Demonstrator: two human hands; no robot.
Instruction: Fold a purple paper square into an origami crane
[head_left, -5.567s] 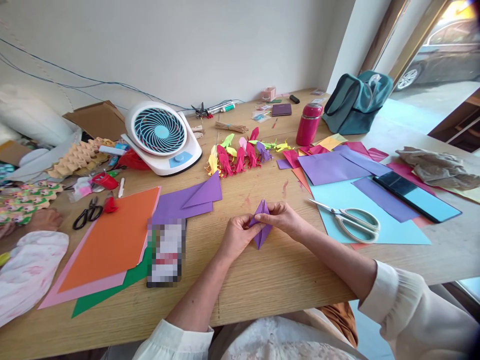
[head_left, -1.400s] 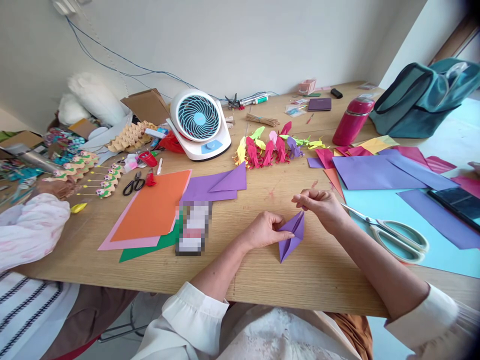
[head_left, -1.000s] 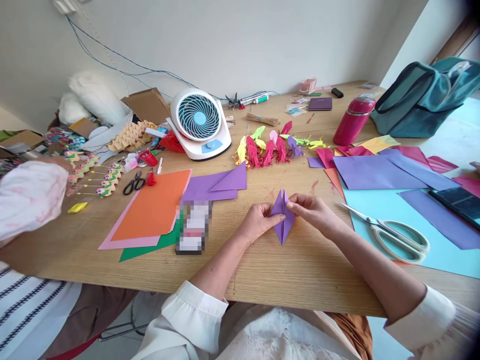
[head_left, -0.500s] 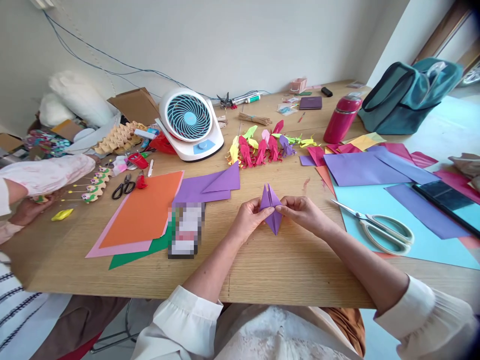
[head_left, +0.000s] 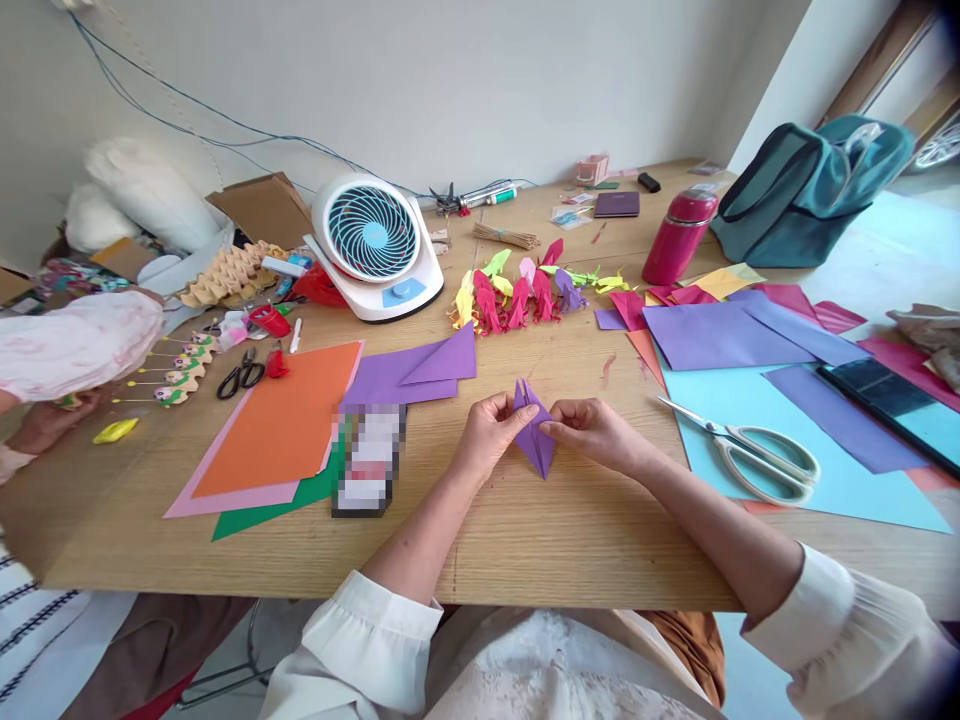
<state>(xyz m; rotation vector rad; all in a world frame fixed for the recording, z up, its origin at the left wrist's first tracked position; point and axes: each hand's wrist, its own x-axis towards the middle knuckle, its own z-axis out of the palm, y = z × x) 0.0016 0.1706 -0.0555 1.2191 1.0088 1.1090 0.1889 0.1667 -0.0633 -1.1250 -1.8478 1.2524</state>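
A folded purple origami paper [head_left: 538, 452], long and diamond-shaped with a split upper tip, is held between both hands just above the wooden table. My left hand [head_left: 491, 428] pinches its left side, the thumb lying across the front near the middle. On the other side, my right hand [head_left: 592, 430] grips the right corner between thumb and curled fingers. The paper's lower point faces me. Behind the hands lies a cluster of finished folded figures [head_left: 517, 300] in red, yellow, green and purple.
White-handled scissors [head_left: 772, 465] lie on light blue paper [head_left: 885, 505] at right, near purple sheets [head_left: 727, 335]. Orange paper [head_left: 277, 430] and a blurred-out phone-like object [head_left: 369, 460] are at left. A fan [head_left: 375, 240] and red bottle [head_left: 679, 240] stand behind. A co-worker's hand [head_left: 52, 425] is far left.
The purple paper has tilted, its upper tip leaning left, and my left thumb has moved up across its front. Both hands still hold it. The whole view has shifted slightly.
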